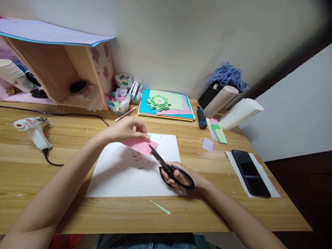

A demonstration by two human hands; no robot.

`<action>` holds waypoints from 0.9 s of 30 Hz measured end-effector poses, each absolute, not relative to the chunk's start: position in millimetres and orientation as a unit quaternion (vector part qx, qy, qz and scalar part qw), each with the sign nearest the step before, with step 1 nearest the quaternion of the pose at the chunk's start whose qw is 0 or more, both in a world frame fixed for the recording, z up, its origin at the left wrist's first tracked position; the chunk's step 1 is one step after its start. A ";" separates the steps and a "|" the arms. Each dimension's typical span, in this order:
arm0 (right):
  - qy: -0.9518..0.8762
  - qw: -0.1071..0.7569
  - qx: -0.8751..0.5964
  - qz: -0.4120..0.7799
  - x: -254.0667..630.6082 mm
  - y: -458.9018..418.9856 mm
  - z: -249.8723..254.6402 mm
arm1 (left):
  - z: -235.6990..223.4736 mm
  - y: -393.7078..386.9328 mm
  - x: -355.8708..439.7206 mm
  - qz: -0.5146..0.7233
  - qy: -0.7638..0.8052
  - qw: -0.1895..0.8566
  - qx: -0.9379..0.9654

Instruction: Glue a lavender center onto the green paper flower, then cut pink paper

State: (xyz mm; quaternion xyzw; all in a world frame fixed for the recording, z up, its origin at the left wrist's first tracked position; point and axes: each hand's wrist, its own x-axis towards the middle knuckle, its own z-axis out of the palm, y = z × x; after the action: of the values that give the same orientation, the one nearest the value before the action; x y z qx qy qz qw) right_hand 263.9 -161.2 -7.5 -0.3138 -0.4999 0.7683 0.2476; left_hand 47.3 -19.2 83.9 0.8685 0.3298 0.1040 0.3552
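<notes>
Between the thumb and fingers of my left hand (132, 130) is a piece of pink paper (141, 146) with faint flower outlines on it. My right hand (178, 176) grips black-handled scissors (166, 165), thumb and fingers through the loops. The blade tips point up and left and lie at the pink paper's right edge; I cannot tell whether they cut into it. Beneath both hands lies a white sheet (111, 180) with small red and dark marks.
A white glue gun (35, 133) with its cord lies left. Behind are a cardboard box (70, 65), a cup of paper scraps (118, 103) and stacked coloured paper (178, 112) bearing a green paper flower (158, 102). Rightward are a utility knife (201, 118) and a phone (250, 173).
</notes>
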 end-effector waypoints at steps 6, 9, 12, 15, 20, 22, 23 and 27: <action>-0.384 0.324 -0.265 0.823 267.0 -149.5 -26.0 | 100.8 -53.8 64.1 0.325 0.478 0.272 0.769; -0.336 0.364 -0.231 0.837 268.4 -140.3 -29.5 | 86.9 -69.4 75.5 0.135 0.425 0.502 0.742; -0.320 0.403 -0.218 0.829 270.3 -135.2 -30.0 | 57.9 -72.2 89.9 0.055 0.401 0.646 0.648; -0.317 0.401 -0.198 0.836 271.4 -134.1 -31.1 | 36.0 -68.7 101.1 0.147 0.412 0.719 0.541; -0.309 0.388 -0.179 0.850 268.7 -136.0 -36.2 | 32.8 -68.1 103.7 0.304 0.398 0.719 0.482; -0.313 0.382 -0.170 0.853 267.0 -136.9 -39.0 | 35.6 -68.4 102.3 0.344 0.413 0.682 0.496; -0.316 0.379 -0.165 0.854 266.3 -137.3 -40.4 | 37.1 -68.4 101.5 0.357 0.420 0.662 0.509; -0.331 0.364 -0.174 0.853 264.6 -140.6 -42.4 | 43.5 -67.6 99.2 0.389 0.429 0.587 0.566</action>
State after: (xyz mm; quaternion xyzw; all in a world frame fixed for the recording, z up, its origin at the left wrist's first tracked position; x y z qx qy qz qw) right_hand 264.6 -140.6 -42.4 -0.1744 -0.3310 0.8531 0.3638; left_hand 99.2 -67.6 43.5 0.5657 0.4286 0.3892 0.5872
